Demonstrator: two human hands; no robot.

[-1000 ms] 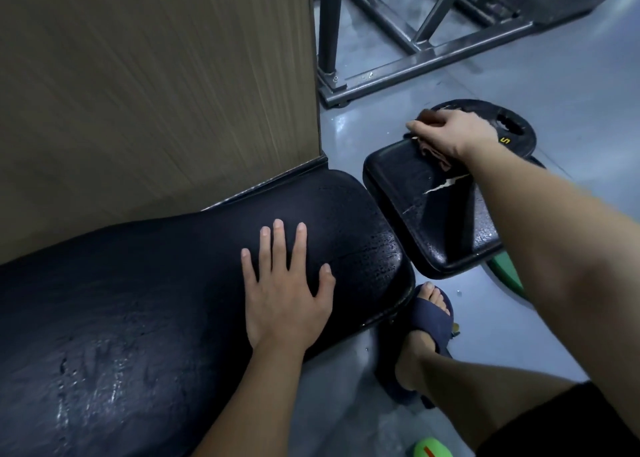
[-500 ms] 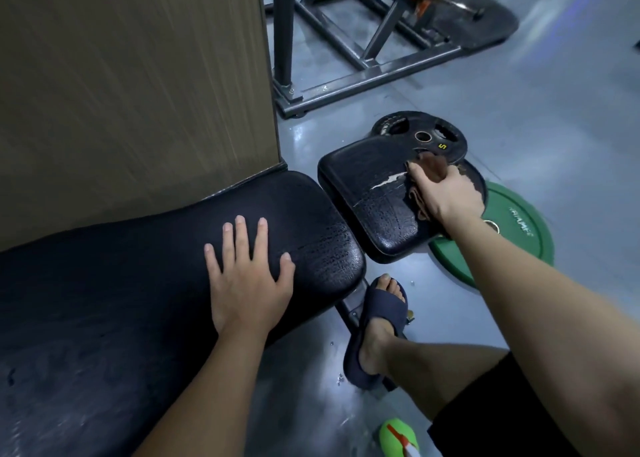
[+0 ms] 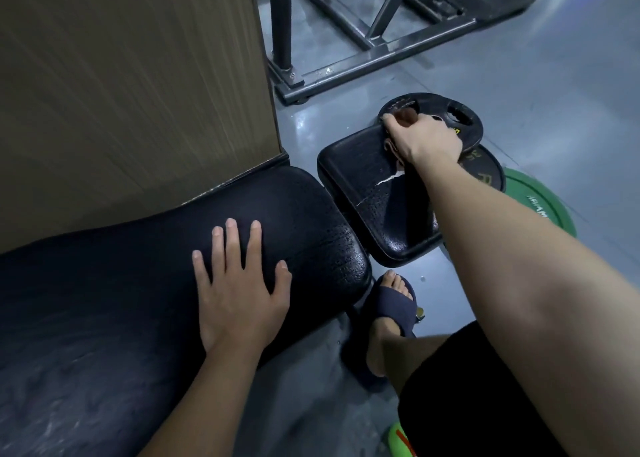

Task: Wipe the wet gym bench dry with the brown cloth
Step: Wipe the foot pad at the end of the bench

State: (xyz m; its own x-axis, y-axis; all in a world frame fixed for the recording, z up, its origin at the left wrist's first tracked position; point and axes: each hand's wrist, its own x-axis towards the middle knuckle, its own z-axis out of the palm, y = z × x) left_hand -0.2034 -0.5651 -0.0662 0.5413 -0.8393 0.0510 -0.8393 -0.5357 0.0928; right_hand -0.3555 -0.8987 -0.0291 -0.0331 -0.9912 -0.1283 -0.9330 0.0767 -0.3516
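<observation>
Left hand (image 3: 239,294) lies flat, fingers spread, on the long black padded bench back (image 3: 138,301). Right hand (image 3: 424,138) clamps the crumpled brown cloth (image 3: 403,115) against the far edge of the small black cracked seat pad (image 3: 374,193); cloth bunches under and beyond the fingertips. Black weight plate (image 3: 460,117) just past the knuckles.

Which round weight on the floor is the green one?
The green weight plate is the one farthest right, lying flat on the floor. The two black weight plates sit beside it, partly under the small seat pad.
</observation>
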